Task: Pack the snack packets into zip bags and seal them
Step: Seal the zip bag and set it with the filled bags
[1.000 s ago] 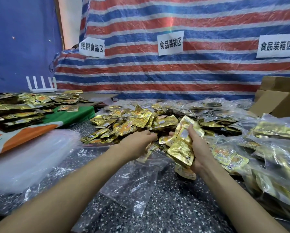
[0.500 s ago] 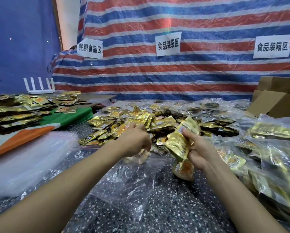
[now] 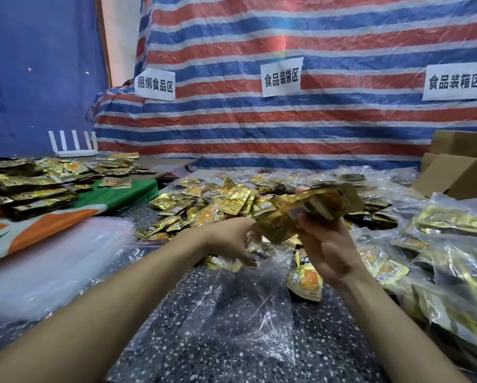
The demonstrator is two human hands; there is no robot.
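- a clear zip bag [image 3: 245, 313] is lying crumpled on the dark speckled tabletop [image 3: 314, 355], its thin film creasing and catching white glints.
- just above the bag's far end, the right hand [image 3: 328, 252] is gripping a thick bundle of snack packets [image 3: 314, 208], with fingers and thumb curling round it. the packets are flat, glossy gold foil pouches, and they are fanning out slightly sideways.
- at the bag's far left corner, the left hand [image 3: 229, 239] is reaching in with thumb and fingers spread apart, the thumb close to the bundle. whether the fingertips are catching the film i cannot tell.
- one gold packet with an orange picture [image 3: 305, 283] is lying at the bag's right edge, under the right wrist.
- beyond the bag, a loose heap of the same gold packets [image 3: 204, 205] is spreading over the tabletop.
- right of the bag, filled bags [image 3: 453, 272] are piling up, with gold showing through shiny plastic.
- left of the bag, a milky stack of empty bags [image 3: 52, 258] is sitting flat.
- far behind the bag, a crinkled red, white and blue striped tarp [image 3: 287, 134] is hanging.
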